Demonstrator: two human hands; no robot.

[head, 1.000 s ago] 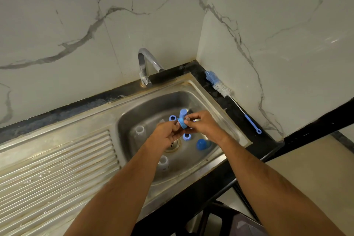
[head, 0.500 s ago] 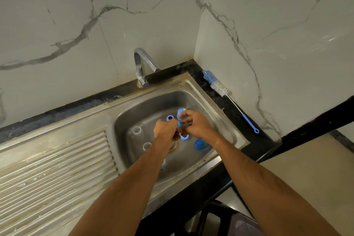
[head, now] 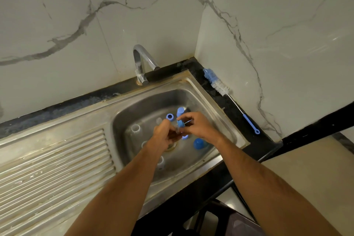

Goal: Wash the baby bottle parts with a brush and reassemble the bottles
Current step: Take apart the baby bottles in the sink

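I note veined marble-look wall panels [head: 57, 25] above a stainless steel sink [head: 226, 99] with a ribbed drainboard [head: 53, 163] and a curved chrome faucet [head: 142, 59]. On the black counter ledge [head: 237, 113], against the right wall, lies the bottle brush [head: 220, 87]: blue and white bristles, thin wire stem, blue loop handle. In the basin stand clear bottles [head: 135, 128], a blue domed cap [head: 199, 143] and a blue ring [head: 169, 116]. My right hand [head: 201, 126] pinches a blue collar ring [head: 180, 123] over the basin; my left hand [head: 164, 136] is curled against it, its grasp unclear.
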